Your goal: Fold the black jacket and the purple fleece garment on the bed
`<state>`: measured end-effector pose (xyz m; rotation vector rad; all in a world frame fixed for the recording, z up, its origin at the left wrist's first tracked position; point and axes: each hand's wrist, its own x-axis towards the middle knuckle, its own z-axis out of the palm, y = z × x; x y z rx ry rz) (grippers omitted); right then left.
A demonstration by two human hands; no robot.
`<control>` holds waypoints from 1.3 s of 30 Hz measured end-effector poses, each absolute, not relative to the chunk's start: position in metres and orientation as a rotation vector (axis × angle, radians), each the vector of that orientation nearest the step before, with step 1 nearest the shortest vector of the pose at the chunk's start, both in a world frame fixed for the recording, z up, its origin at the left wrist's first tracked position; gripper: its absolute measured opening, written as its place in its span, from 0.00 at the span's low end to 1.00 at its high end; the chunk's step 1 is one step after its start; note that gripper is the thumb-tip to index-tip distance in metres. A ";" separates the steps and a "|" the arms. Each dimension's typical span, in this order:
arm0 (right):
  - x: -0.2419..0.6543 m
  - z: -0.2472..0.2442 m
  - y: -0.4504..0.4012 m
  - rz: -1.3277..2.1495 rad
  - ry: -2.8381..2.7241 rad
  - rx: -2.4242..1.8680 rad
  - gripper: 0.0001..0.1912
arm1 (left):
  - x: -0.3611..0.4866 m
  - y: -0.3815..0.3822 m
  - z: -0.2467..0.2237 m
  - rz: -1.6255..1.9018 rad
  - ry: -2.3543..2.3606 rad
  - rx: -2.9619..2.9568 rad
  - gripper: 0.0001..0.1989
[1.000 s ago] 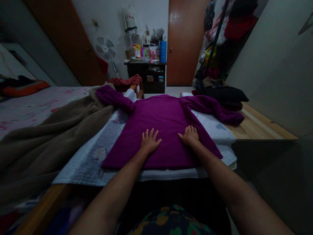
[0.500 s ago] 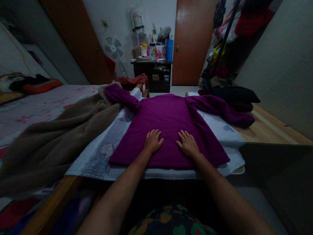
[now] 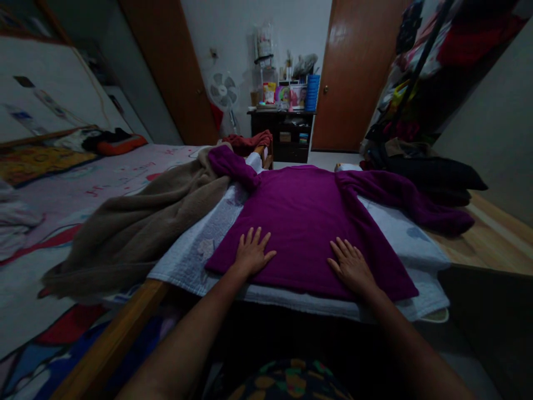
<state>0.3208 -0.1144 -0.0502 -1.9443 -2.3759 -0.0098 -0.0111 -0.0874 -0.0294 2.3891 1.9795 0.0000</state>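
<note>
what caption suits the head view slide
Left hand and right hand rest on a purple top over a pale quilted cloth.

A smooth purple garment (image 3: 302, 211) is offering a flat, open lane between the left hand (image 3: 252, 254) and the right hand (image 3: 352, 264), with free air above. A rumpled brown blanket (image 3: 154, 222) is crowding the left side, meeting the left sleeve (image 3: 236, 168). The right sleeve (image 3: 410, 197) is forming a low, bunched ridge opposite, and behind it a pile of dark clothes (image 3: 435, 169) is blocking low passage toward the wall (image 3: 499, 111).
</note>
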 end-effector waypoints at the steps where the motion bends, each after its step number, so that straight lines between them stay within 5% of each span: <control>1: 0.321 -0.050 -0.115 -0.008 -2.375 -1.947 0.33 | -0.017 -0.088 -0.028 -0.017 2.043 2.333 0.38; 10: 0.284 -0.037 -0.118 0.043 -2.182 -2.126 0.31 | -0.001 -0.089 -0.022 0.001 2.166 2.299 0.36; 14: 0.260 -0.034 -0.118 0.112 -2.296 -1.881 0.30 | 0.033 -0.084 -0.026 0.114 1.948 2.483 0.31; 24: 0.317 -0.036 -0.124 0.181 -2.186 -2.071 0.34 | 0.047 -0.078 -0.037 0.009 1.934 2.423 0.32; 39: 0.299 -0.033 -0.042 0.266 -1.921 -2.275 0.39 | 0.101 -0.049 -0.049 0.155 1.763 2.564 0.31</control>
